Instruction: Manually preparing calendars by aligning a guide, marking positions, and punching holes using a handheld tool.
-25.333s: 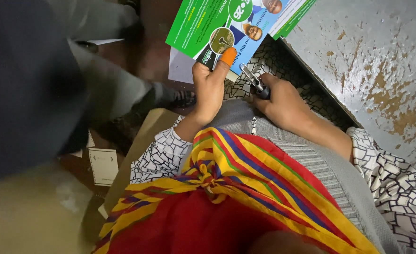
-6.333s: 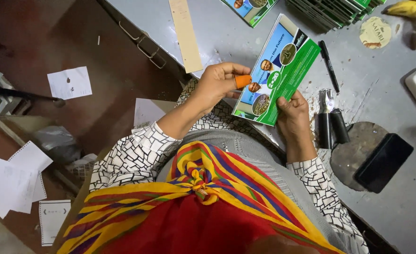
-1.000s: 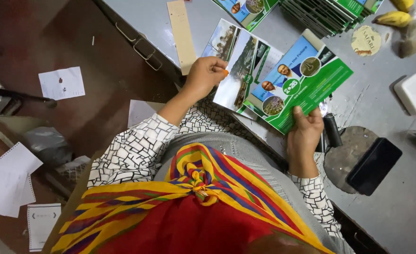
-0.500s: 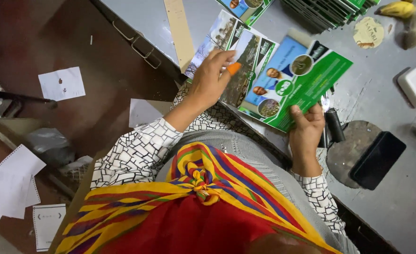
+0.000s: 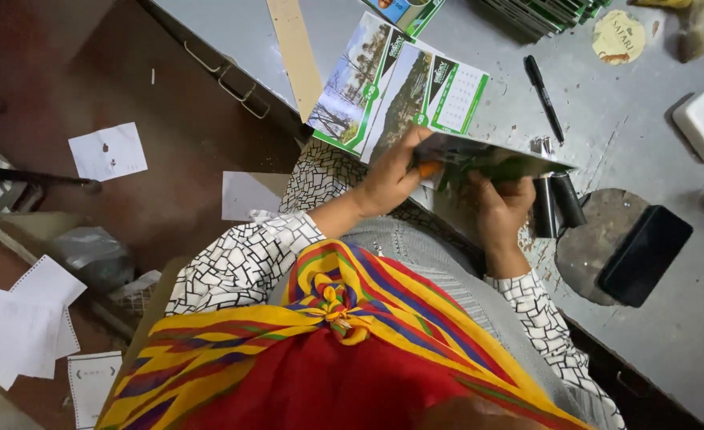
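Both hands grip a booklet (image 5: 491,159) seen edge-on over the tabletop (image 5: 647,334) edge, its long axis running left-right, left hand (image 5: 396,171) and right hand (image 5: 499,207) clamped beneath it.

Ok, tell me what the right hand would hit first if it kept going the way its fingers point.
The right hand points up the table under the leaflet it holds. Beyond that, probably the black marker, though depth is unclear.

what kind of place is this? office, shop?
Probably a small print or binding workshop: a worn grey metal table with a stack of green booklets, printed calendar sheets, and paper scraps on the floor.
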